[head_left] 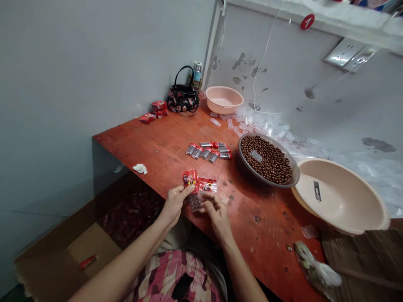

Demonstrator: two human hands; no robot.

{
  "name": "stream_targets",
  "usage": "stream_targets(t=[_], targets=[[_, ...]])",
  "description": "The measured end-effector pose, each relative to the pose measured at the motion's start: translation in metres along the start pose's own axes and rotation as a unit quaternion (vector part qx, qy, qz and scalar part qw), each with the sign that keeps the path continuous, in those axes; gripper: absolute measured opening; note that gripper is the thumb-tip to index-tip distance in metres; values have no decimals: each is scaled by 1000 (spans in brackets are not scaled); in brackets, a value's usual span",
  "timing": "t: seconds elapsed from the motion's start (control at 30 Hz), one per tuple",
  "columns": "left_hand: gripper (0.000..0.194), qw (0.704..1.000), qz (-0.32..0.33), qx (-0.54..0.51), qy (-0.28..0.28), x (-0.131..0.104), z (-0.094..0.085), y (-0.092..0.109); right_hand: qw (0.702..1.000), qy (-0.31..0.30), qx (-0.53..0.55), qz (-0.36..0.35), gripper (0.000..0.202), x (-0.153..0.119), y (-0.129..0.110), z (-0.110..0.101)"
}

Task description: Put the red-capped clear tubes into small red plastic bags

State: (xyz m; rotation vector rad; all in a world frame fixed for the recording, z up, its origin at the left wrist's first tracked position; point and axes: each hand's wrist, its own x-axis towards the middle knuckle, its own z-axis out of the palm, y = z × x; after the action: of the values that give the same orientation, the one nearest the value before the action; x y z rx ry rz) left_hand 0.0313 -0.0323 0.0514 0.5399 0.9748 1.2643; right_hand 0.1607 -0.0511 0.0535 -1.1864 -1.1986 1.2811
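My left hand (pixel 176 202) pinches a small candy pack (pixel 195 201) at the table's near edge, thumb on its front. The pack has a red printed top and a clear lower part with brown balls inside. At the pack's lower right side, my right hand (pixel 217 213) grips it with curled fingers. Just behind lies a red printed card or sleeve (pixel 208 185), partly covered by the pack and fingers. Farther back, several filled candy packs (pixel 206 152) lie in a group. A grey bowl of brown candy balls (pixel 266 161) stands to the right, with a clear plastic case (pixel 256 156) on top.
Two pinkish basins stand on the table, one at the back (pixel 224 100) and a larger one at the right (pixel 346 201). Clear plastic cases (pixel 283 134) heap along the wall. A handbag (pixel 182 98) sits at the back. Below left is a cardboard box (pixel 91 243) holding red packaging.
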Motion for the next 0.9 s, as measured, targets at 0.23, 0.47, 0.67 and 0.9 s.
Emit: stream_targets(t=[0.23,0.47,0.67,0.9], targets=[[25,998,-18,-65,-8,0,9,-1,998,23,39,43,18,-16,11,11],[21,997,-40,-48,-54,-2,5,0,988,4,116,101,16,-13,17,7],[22,998,-35,16,-51,3,0,2,994,28,78,72,15,-12,11,7],[23,988,55,136,42,2,-1,-3,991,6,103,87,14,-9,15,6]])
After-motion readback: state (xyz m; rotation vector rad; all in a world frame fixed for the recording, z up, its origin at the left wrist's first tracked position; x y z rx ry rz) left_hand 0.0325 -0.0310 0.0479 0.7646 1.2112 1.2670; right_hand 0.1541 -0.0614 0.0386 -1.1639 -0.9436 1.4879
